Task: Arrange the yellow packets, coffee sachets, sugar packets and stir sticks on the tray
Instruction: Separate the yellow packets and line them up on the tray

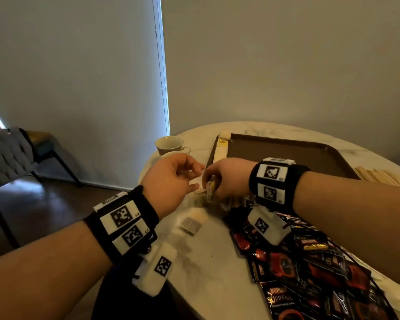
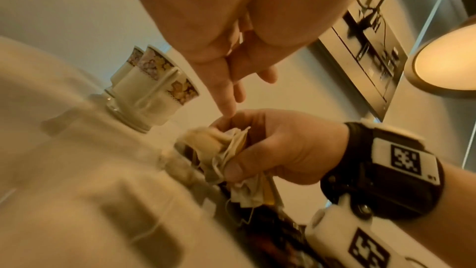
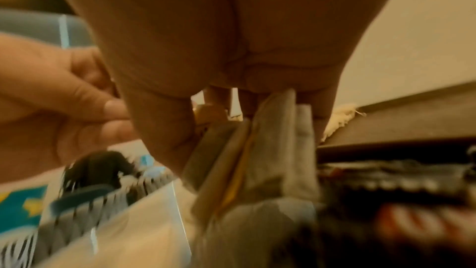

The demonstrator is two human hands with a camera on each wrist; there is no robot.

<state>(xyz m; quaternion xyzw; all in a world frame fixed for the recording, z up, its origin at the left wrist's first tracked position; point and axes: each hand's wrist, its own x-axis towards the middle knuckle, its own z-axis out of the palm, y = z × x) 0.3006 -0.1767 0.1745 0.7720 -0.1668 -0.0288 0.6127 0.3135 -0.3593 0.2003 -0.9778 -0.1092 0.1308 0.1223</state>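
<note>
1. Table (image 1: 217, 269): round, pale marble top; carries everything listed below.
2. Tray (image 1: 286, 153): dark brown, rectangular, at the far side of the table, just beyond the right hand. A row of pale packets (image 1: 222, 146) with a yellow label lies along its left edge.
3. Coffee sachets (image 1: 310, 273): black and red, heaped loosely on the table under and nearer than the right forearm, off the tray.
4. Stir sticks (image 1: 383, 175): pale wooden bundle lying flat on the table at the tray's right near corner, well apart from both hands.
5. Left hand (image 1: 171, 181): held above the table just left of the right hand, fingers loosely curled and grasping nothing; in the left wrist view one fingertip (image 2: 226, 109) touches the top of the right hand's knuckles.
6. Right hand (image 1: 226, 176): fingers and thumb closed around a bunch of yellow packets (image 2: 231, 150), which are pale, crumpled and edged in yellow. The bunch hangs down from the fist over the table, at the tray's near left corner.
7. Teacups (image 2: 154, 85): floral-rimmed, on the table's far left edge, beyond the left hand.
8. Single tea bag (image 1: 191, 225): lies flat on the table, near and below the left hand, touching neither hand.
</note>
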